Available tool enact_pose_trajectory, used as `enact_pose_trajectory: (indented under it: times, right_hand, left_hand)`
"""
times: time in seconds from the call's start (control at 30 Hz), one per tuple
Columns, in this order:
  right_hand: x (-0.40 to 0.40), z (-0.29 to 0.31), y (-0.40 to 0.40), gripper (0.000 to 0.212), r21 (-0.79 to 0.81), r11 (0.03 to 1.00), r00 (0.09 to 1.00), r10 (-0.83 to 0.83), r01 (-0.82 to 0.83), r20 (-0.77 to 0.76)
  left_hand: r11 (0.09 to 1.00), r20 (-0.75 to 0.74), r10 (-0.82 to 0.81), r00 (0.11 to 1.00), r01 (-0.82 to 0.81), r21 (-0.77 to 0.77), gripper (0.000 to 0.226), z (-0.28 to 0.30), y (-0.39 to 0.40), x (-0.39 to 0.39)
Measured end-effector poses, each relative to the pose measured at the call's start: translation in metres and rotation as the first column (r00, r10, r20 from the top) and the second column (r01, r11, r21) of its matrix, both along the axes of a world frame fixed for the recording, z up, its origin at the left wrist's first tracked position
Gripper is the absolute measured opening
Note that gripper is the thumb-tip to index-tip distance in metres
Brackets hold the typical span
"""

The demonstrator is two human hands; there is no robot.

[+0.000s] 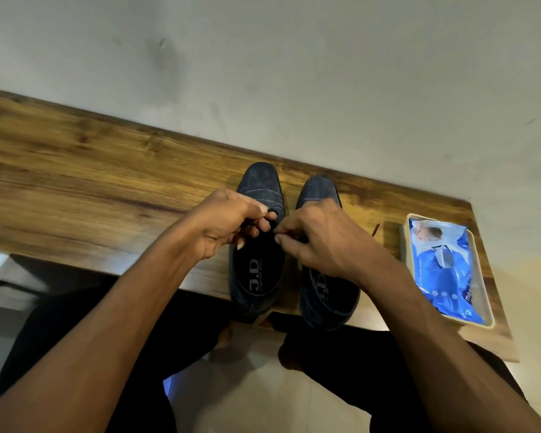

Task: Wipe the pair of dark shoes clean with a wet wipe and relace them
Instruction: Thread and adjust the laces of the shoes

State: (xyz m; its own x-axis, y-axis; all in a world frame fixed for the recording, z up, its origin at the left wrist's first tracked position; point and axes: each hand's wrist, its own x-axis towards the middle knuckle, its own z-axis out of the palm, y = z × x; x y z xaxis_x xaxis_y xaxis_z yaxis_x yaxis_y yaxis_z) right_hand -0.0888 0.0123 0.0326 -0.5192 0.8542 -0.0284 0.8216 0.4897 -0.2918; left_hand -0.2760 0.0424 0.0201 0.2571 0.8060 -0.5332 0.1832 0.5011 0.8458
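Note:
Two dark blue suede shoes stand side by side on a wooden shelf (pixel 75 170), toes toward the wall. Above the left shoe (pixel 260 185), at its lacing area, my left hand (pixel 228 223) has its fingers curled and pinches something dark there, probably the lace. My right hand (pixel 319 239) reaches over from above the right shoe (pixel 320 190) and pinches at the same spot with thumb and forefinger. The lace itself is mostly hidden by my fingers. A thin reddish-brown lace end (pixel 376 229) lies on the shelf right of the right shoe.
A blue pack of wet wipes (pixel 444 270) lies in a pale tray (pixel 489 310) at the shelf's right end. A grey wall rises behind the shelf. The shoes' heels overhang the front edge above my dark-trousered legs and the tiled floor.

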Motion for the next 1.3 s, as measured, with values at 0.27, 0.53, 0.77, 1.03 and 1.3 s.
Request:
enact_pose_trajectory:
  times: [0.27,0.53,0.77,1.03,1.3]
  right_hand:
    - [0.001,0.003,0.007,0.016,-0.148,0.985,0.962,-0.127,0.093,-0.243]
    - [0.009,-0.008,0.024,0.016,-0.034,0.958,0.911,-0.283,0.286,-0.299]
    - [0.006,-0.015,0.031,0.01,0.101,0.956,0.923,-0.234,0.275,-0.305]
    - [-0.003,-0.018,0.026,0.015,0.376,0.836,0.914,-0.329,0.399,-0.239]
    - [-0.013,-0.028,0.016,0.021,-0.086,0.95,0.843,-0.307,0.301,-0.442]
  left_hand:
    - [0.986,-0.097,-0.061,0.993,0.075,0.15,0.017,-0.007,-0.002,0.003]
    - [0.874,-0.314,-0.116,0.942,0.247,0.418,0.011,-0.008,0.0,0.002]
    - [0.832,-0.424,-0.025,0.905,0.254,0.493,0.008,-0.009,-0.002,0.003]
    - [0.848,-0.44,0.025,0.897,0.214,0.485,0.009,-0.008,-0.003,0.004]
    - [0.846,-0.458,-0.005,0.889,0.247,0.472,0.009,-0.009,-0.001,0.001]
